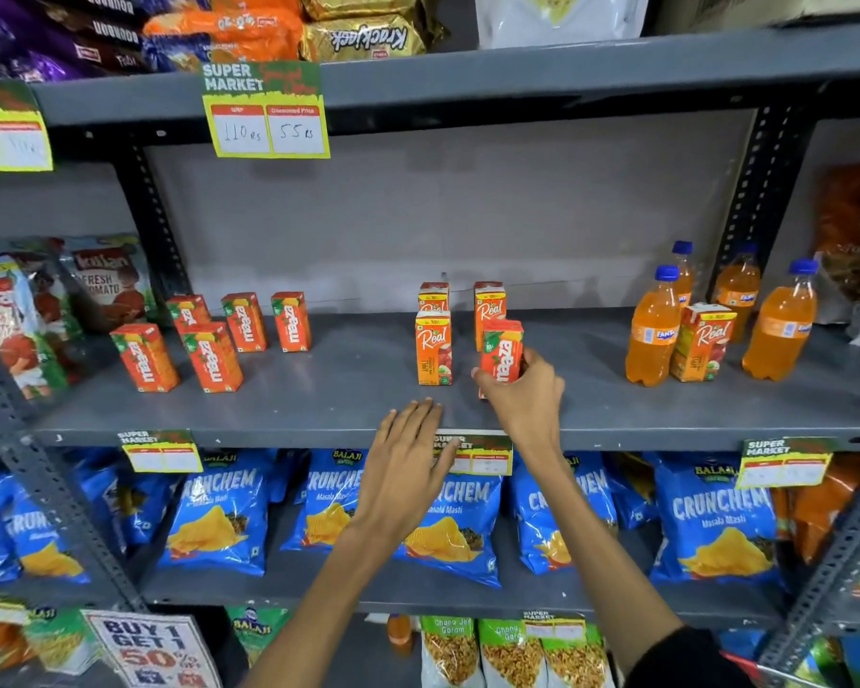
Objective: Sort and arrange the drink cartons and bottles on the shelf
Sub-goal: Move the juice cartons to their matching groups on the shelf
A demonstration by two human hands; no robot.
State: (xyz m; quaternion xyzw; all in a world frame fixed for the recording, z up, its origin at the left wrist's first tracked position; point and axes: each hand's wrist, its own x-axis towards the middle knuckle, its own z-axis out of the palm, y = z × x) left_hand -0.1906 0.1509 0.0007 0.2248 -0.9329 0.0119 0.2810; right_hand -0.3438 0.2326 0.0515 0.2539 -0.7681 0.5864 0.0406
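Note:
My right hand [525,389] grips a red Maaza carton [501,352] near the middle of the grey shelf [319,404], beside three orange Real cartons [434,347]. My left hand [403,464] hovers flat, fingers spread, over the shelf's front edge and holds nothing. Several Maaza cartons [209,355] stand grouped at the left. On the right, several orange Fanta bottles [654,330] with blue caps surround one more Real carton [703,342].
Blue Crunchem chip bags [219,518] fill the shelf below. Tomato snack bags [21,310] lean at the left, and biscuit packs [363,37] sit above. Price tags [266,111] hang from the shelf edges. Dark perforated uprights [755,191] frame the bay.

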